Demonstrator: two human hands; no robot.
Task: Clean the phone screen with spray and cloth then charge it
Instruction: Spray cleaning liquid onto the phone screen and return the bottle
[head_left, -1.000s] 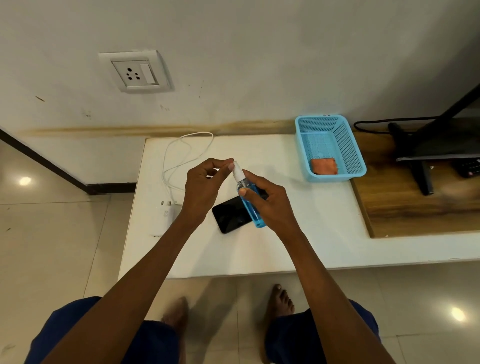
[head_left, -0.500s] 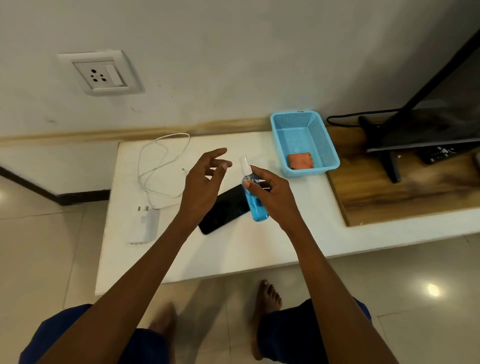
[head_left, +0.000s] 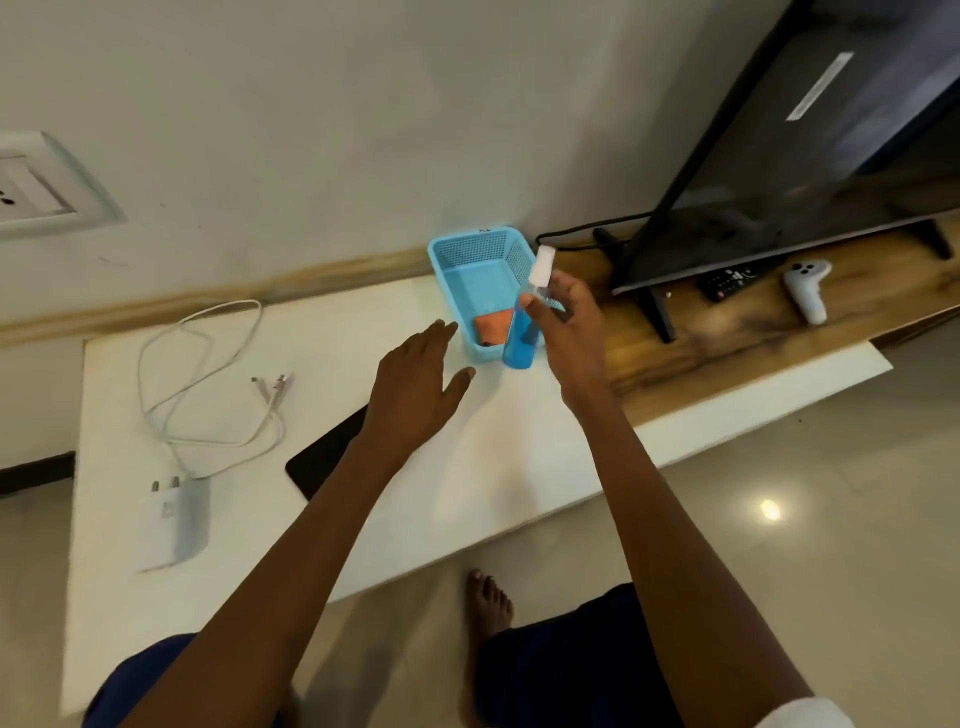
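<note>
White worktop (head_left: 519, 467) against a pale wall; glossy tiled floor (head_left: 831, 545) below; a wood-topped stand (head_left: 727, 343) adjoins on the right. Wall socket (head_left: 31, 192) cut off at the left edge. Phone (head_left: 324, 460) lies dark on the worktop, largely hidden under the left forearm. Left hand (head_left: 415, 384), fingers straight and spread, holds nothing, hovering near the blue basket (head_left: 467, 260). Right hand (head_left: 566, 322) grips the blue spray bottle (head_left: 519, 343) upright beside the basket, partly masking the orange cloth (head_left: 491, 327) inside. White charger (head_left: 182, 512) and cable (head_left: 197, 384) lie left. TV (head_left: 805, 156), remote (head_left: 730, 278) and white controller (head_left: 808, 288) on the stand.
</note>
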